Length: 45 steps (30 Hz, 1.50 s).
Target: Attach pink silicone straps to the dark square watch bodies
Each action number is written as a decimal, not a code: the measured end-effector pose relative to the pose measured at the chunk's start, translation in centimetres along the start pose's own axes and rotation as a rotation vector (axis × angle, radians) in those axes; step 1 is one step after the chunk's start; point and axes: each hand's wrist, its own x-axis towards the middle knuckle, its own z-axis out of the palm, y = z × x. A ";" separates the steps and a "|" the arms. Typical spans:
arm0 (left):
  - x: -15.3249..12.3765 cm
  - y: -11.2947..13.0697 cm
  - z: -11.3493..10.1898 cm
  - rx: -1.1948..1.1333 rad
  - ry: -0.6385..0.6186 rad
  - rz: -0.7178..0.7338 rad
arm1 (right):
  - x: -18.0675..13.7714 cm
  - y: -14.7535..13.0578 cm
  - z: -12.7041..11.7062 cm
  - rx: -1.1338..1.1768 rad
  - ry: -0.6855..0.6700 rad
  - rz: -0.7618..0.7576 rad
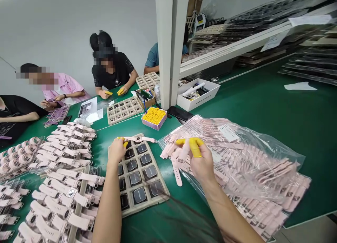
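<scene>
My left hand (117, 150), with yellow finger cots, holds a pink watch (139, 139) with one strap fitted, level above a beige tray (158, 199) of black watch bodies. My right hand (196, 155), also in yellow cots, reaches into the open mouth of a clear plastic bag (237, 155) full of pink straps and pinches a pink strap (183, 152). A loose pink strap (177, 173) lies just below that hand on the green table (276, 109).
Rows of assembled pink watches (65, 148) cover the left side. A small box of yellow finger cots (154, 117), a phone (180, 113), a white box (198, 93) and another watch tray (123, 109) lie beyond. Several people sit opposite. A white post (168, 50) stands ahead.
</scene>
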 end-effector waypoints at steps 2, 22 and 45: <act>-1.1 1.0 -0.1 -0.138 0.014 0.039 | -1.1 0.1 1.3 0.152 -0.048 0.170; -5.8 7.2 3.6 -0.692 0.004 0.859 | -4.0 3.8 3.1 0.117 -0.403 0.453; -6.8 7.6 1.7 -0.362 -0.160 0.797 | -3.1 3.5 2.4 0.169 -0.441 0.661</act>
